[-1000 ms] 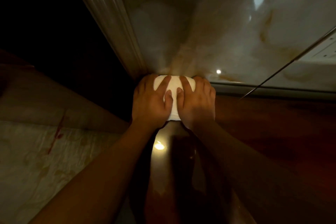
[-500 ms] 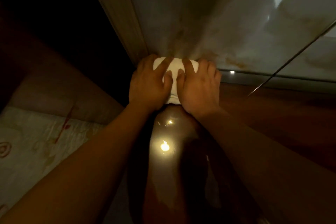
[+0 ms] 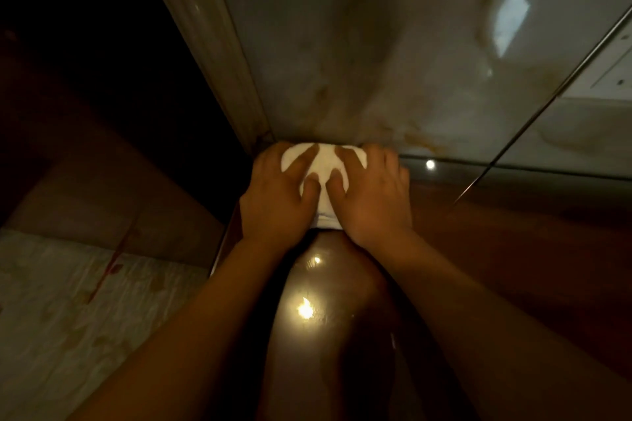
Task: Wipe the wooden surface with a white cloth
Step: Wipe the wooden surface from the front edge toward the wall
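A folded white cloth [image 3: 323, 166] lies on the glossy dark wooden surface [image 3: 478, 249], pushed up against the marble wall at the far edge. My left hand [image 3: 277, 202] and my right hand [image 3: 372, 198] lie side by side on top of it. Their fingers are spread flat and press the cloth down, thumbs nearly touching in the middle. Most of the cloth is hidden under my palms.
A pale marble wall [image 3: 393, 44] rises right behind the cloth, with a moulded trim [image 3: 212, 44] at its left edge. A thin metal strip [image 3: 547, 106] crosses the wall at right. To the left and lower lies patterned fabric [image 3: 68, 301]. Lamp reflections glint on the wood.
Both hands have slid the cloth away from me along the wood until it meets the wall; my fingers are spread a little wider.
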